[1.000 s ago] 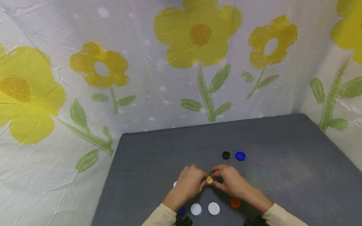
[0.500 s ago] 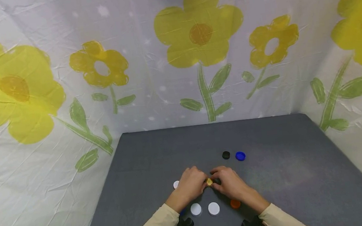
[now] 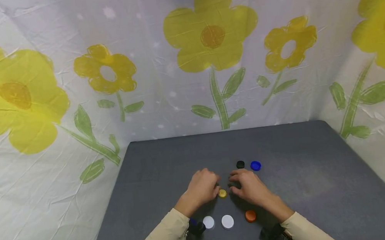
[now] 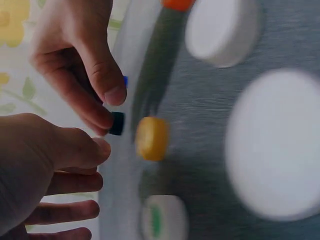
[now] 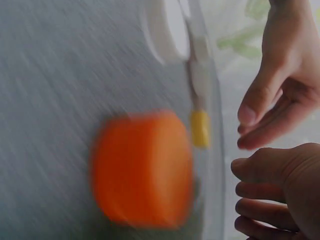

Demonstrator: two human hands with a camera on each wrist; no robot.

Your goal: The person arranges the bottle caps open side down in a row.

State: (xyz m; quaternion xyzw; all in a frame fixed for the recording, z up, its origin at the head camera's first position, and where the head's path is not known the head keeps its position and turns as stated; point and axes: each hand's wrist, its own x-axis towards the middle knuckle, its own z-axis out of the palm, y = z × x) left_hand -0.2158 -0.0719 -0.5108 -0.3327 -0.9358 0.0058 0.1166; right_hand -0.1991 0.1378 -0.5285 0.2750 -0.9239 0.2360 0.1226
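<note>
A small yellow cap (image 3: 222, 193) lies on the dark grey table between the two hands. My left hand (image 3: 200, 188) hovers just to its left, fingers loosely bent and holding nothing. On the other side, my right hand (image 3: 251, 186) is raised with thumb and fingers apart, also holding nothing. In the left wrist view the yellow cap (image 4: 152, 138) stands apart from both hands' fingertips. Near it in that view is a white cap with a green mark (image 4: 164, 217), which the left hand hides in the head view.
Beyond the right hand lie a black cap (image 3: 240, 164) and a blue cap (image 3: 255, 165). Closer in are two white caps (image 3: 227, 221) and an orange cap (image 3: 250, 216). A dark blue cap (image 3: 192, 222) is partly covered by the left wrist camera. A flowered curtain (image 3: 159, 61) surrounds the table (image 3: 168, 153).
Both hands have let go of the yellow cap and drawn back, moving slightly farther away and apart. The cap stays on the table; the left hand now covers the white cap at left.
</note>
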